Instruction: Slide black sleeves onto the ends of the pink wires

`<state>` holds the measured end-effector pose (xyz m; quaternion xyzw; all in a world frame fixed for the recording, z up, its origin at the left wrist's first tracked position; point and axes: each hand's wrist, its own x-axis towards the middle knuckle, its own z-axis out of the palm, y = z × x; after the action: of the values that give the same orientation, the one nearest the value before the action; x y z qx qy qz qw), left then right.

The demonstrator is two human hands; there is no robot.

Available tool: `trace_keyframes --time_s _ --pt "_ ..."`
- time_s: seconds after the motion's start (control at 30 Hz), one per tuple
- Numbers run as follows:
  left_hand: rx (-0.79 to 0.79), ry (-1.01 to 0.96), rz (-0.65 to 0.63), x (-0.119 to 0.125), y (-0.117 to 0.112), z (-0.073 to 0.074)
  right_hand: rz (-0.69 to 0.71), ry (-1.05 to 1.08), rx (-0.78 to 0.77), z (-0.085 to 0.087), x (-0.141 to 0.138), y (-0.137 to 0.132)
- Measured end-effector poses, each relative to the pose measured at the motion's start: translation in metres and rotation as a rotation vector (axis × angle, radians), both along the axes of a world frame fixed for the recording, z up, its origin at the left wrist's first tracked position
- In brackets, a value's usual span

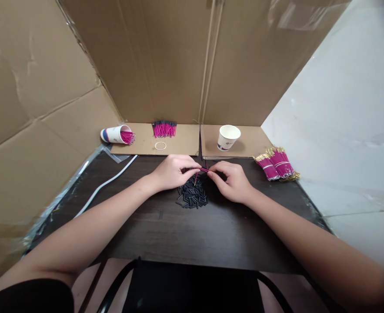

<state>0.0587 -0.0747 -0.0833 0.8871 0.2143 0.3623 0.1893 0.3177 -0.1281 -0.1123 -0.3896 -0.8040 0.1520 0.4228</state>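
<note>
Over the middle of the dark table, my left hand (178, 172) and my right hand (230, 180) meet with thumbs and fingers pinched. Between their fingertips are a few short magenta wires (204, 170); one points down with a gold-coloured tip. Whether a black sleeve is also in the fingers is too small to make out. Right below the hands lies a loose pile of short black tubes (193, 195).
On cardboard at the back are a tipped paper cup (111, 134) of magenta wires, a row of black-ended wires (164, 129), a white rubber band (160, 146) and an upright paper cup (228, 137). Banded wire bundles (276, 164) lie right. A white cable (105, 183) crosses left.
</note>
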Motion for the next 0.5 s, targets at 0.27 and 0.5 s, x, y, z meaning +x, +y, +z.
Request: trace_keyframes --time_s 0.27,0.5 --pt "-0.144 0.047 0.265 -0.008 0.013 0.007 -0.136 0.103 -0.055 0.0 0.004 0.004" --pt "-0.352 -0.207 1.069 -0.043 0.092 0.018 -0.239 0.305 -0.201 -0.022 0.012 0.029"
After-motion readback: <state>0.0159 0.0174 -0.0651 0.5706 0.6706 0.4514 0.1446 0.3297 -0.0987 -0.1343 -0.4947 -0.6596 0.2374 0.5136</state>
